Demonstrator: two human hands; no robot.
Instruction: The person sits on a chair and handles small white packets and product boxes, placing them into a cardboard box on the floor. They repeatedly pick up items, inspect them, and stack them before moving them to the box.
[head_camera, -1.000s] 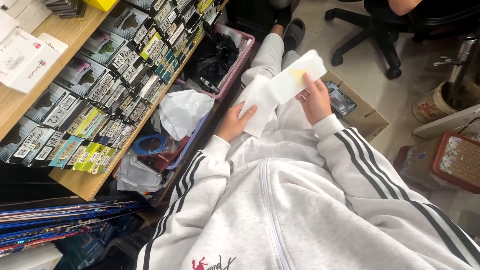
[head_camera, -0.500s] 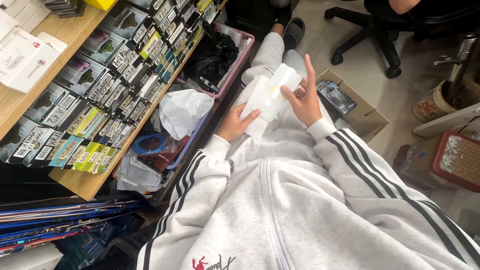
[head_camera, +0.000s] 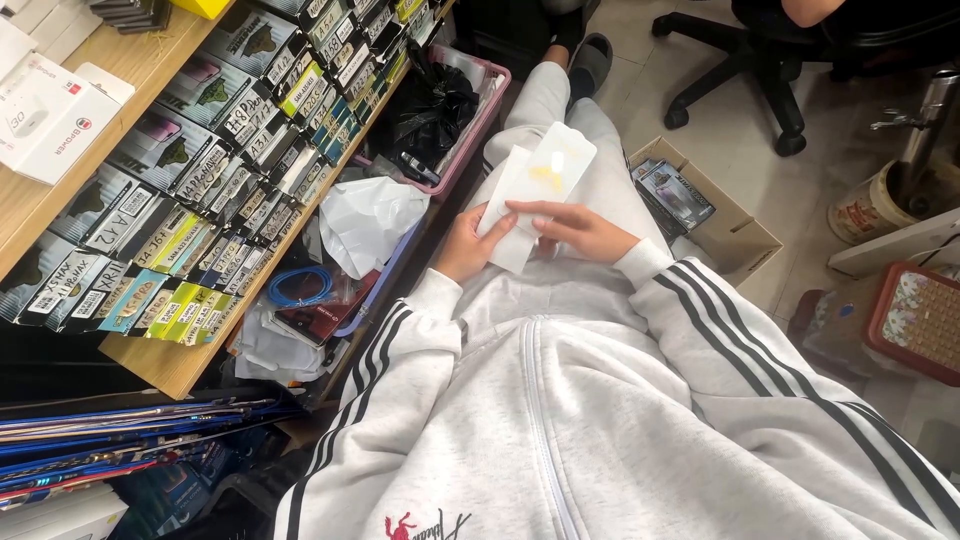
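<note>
I sit in a light grey zip jacket with dark sleeve stripes. My left hand (head_camera: 466, 243) grips the lower left edge of a white flat packet (head_camera: 512, 190) held over my lap. On top of that packet lies a clear rounded film sheet (head_camera: 558, 165) with a small yellow tab. My right hand (head_camera: 578, 228) rests across both, its fingers pointing left and pressing the film against the packet.
A wooden shelf (head_camera: 170, 365) at left holds rows of small boxed packets. Below it are a pink bin (head_camera: 478, 125) with a black bag, a white plastic bag (head_camera: 365, 220) and a blue cable coil (head_camera: 298, 285). A cardboard box (head_camera: 735, 235) and an office chair (head_camera: 770, 95) stand at right.
My right hand brought the clear film from out at the right down onto the white packet and now lies flat over it. The left hand stayed on the packet's edge.
</note>
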